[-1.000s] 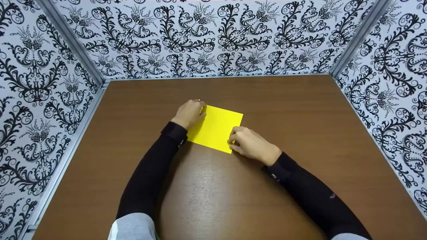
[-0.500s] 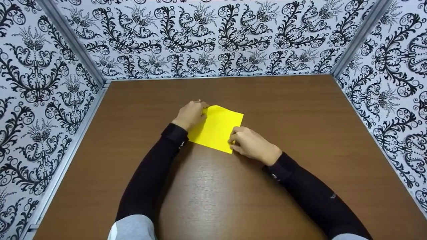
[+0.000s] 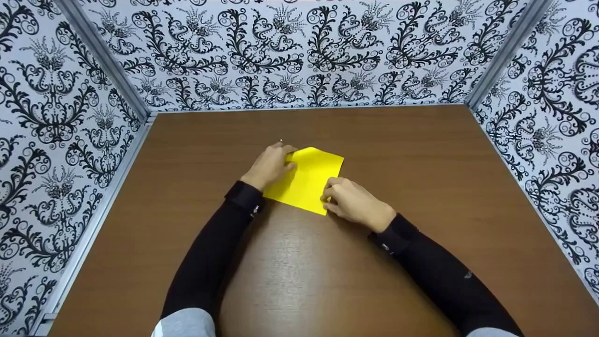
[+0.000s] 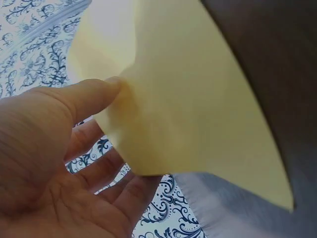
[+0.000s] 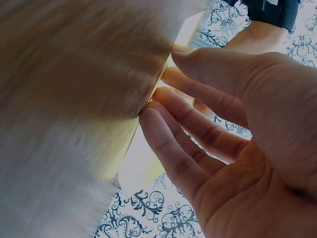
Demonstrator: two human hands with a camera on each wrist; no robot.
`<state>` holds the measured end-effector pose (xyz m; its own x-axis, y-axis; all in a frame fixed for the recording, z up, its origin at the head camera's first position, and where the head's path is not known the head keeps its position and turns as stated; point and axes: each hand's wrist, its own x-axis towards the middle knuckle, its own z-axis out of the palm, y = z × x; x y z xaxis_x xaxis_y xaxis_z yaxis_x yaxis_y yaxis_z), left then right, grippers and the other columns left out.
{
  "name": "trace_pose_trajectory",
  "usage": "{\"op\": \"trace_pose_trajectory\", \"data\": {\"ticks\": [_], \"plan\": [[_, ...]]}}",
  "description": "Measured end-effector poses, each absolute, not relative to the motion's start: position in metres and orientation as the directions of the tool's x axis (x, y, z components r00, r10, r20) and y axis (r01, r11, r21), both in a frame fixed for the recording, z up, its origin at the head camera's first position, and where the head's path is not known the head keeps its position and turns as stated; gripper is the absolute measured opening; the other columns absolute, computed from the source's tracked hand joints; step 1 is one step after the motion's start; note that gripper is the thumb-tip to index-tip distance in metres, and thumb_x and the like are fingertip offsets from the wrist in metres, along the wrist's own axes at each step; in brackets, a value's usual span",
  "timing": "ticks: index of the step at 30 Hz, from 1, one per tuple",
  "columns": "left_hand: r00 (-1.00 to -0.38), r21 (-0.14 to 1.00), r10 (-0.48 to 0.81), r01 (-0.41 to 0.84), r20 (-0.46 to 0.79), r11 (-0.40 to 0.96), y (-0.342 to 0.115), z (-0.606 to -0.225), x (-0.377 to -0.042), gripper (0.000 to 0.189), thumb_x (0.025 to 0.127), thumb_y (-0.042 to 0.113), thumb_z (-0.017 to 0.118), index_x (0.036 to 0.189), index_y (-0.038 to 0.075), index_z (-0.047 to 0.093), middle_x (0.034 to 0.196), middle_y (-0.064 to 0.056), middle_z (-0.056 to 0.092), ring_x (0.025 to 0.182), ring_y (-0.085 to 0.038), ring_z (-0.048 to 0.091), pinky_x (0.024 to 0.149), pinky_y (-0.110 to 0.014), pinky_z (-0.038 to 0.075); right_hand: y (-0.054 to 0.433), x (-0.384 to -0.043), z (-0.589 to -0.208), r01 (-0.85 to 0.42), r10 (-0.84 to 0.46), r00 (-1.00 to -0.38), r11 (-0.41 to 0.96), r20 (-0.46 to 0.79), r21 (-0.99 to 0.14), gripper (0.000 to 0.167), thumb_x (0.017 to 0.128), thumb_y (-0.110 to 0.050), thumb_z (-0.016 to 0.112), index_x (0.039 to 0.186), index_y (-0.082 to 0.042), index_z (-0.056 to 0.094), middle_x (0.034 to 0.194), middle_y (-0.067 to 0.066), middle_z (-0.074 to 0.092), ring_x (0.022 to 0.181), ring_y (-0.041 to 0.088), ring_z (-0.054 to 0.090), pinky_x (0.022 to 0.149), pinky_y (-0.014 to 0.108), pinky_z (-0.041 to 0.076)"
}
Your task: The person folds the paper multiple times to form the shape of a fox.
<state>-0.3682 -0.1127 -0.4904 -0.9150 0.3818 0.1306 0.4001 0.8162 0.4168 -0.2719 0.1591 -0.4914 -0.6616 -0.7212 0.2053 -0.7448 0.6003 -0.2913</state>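
Observation:
A square sheet of yellow paper [image 3: 309,180] lies at an angle on the brown table, its far left part raised and bent. My left hand [image 3: 270,167] pinches that raised edge. In the left wrist view, the thumb [image 4: 96,96] presses the face of the paper [image 4: 183,99] while the fingers reach behind it. My right hand [image 3: 353,201] rests at the near right edge of the sheet. Its fingertips [image 5: 154,116] press down along the edge of the paper [image 5: 141,158] in the right wrist view, with the fingers spread and only slightly bent.
The brown wooden table [image 3: 290,271] extends around the paper on every side. White walls [image 3: 304,51] with a black floral pattern enclose it at the back and both sides, with grey metal frame strips [image 3: 105,61] at the corners.
The far left edge of the paper has lifted and curved inward. My left hand has shifted slightly to the right with it, while my right hand has stayed in place.

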Motion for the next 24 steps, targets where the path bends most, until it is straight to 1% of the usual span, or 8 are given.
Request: {"op": "trace_pose_trajectory", "data": {"ticks": [4,8,13,19,24], "plan": [[-0.900,0.474,0.403,0.432,0.168,0.767,-0.113,-0.492,-0.363,0.052,0.109,0.018,0.085,0.156,0.000,0.071,0.151,-0.024,0.074,0.144,-0.042,0.070,0.127,-0.048,0.058,0.158,-0.272,-0.492,-0.743,-0.721,-0.663,0.600,0.201,-0.298,0.005,0.104,-0.007,0.088,0.108,-0.004,0.090,0.112,0.015,0.081,0.102,0.030,0.080,0.091,0.044,0.071],[-0.888,0.526,0.415,0.454,0.199,0.719,-0.112,-0.493,-0.357,0.061,0.108,0.013,0.086,0.163,-0.001,0.064,0.160,-0.024,0.064,0.149,-0.041,0.065,0.132,-0.046,0.054,0.160,-0.272,-0.492,-0.739,-0.717,-0.668,0.606,0.200,-0.293,0.007,0.103,-0.007,0.089,0.109,-0.004,0.090,0.112,0.015,0.081,0.102,0.030,0.080,0.092,0.044,0.071],[-0.877,0.547,0.397,0.479,0.269,0.687,-0.113,-0.493,-0.352,0.066,0.107,0.006,0.085,0.167,-0.001,0.060,0.170,-0.024,0.055,0.159,-0.041,0.058,0.138,-0.046,0.048,0.160,-0.272,-0.490,-0.744,-0.722,-0.662,0.603,0.199,-0.287,0.008,0.103,-0.008,0.090,0.110,-0.003,0.091,0.112,0.015,0.081,0.102,0.030,0.080,0.092,0.043,0.071],[-0.852,0.542,0.376,0.523,0.365,0.658,-0.115,-0.492,-0.350,0.068,0.102,0.000,0.087,0.166,0.002,0.062,0.170,-0.026,0.055,0.161,-0.043,0.056,0.137,-0.048,0.049,0.160,-0.272,-0.490,-0.742,-0.720,-0.664,0.605,0.199,-0.289,0.007,0.103,-0.007,0.090,0.109,-0.003,0.090,0.111,0.015,0.081,0.102,0.030,0.080,0.092,0.043,0.071],[-0.827,0.538,0.352,0.556,0.439,0.634,-0.115,-0.491,-0.347,0.067,0.105,-0.003,0.083,0.168,0.002,0.060,0.175,-0.029,0.050,0.161,-0.045,0.056,0.134,-0.050,0.052,0.161,-0.272,-0.491,-0.740,-0.719,-0.664,0.597,0.203,-0.309,0.006,0.103,-0.006,0.089,0.108,-0.003,0.090,0.113,0.015,0.081,0.103,0.031,0.079,0.092,0.043,0.071]]}}
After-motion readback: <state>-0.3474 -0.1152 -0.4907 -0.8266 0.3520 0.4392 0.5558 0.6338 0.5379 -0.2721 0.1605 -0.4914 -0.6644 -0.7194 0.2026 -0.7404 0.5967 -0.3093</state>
